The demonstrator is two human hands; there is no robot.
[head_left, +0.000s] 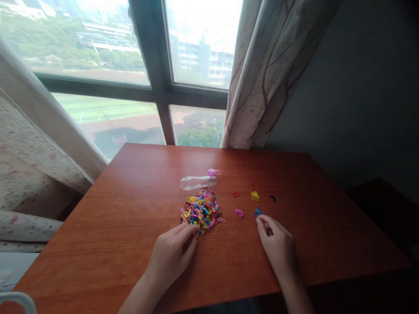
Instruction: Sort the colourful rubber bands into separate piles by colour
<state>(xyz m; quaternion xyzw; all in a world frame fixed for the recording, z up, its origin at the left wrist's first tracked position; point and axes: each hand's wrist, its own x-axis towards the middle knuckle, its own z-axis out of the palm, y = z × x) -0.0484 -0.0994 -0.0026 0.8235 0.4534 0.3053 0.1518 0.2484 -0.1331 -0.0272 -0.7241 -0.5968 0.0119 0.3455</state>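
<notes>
A heap of small plastic safety-pin stitch markers (200, 209) in many colours lies on the wooden table (131, 244). My left hand (176, 244) reaches the near edge of this heap with thumb and forefinger closed together; what is between them is hidden. Right of the heap, my right hand (276, 237) pinches at blue stitch markers (258, 212), its fingertips covering part of them. Around it lie small separate groups: red markers (235, 193), yellow markers (255, 196), pink markers (239, 213) and black markers (273, 198).
Behind the heap a clear plastic bottle (198, 182) lies on its side, beside a pink piece (214, 172), perhaps its cap. A window (157, 93) and curtains (262, 74) border the table's far edge. A pale curved handle (18, 298) shows at lower left.
</notes>
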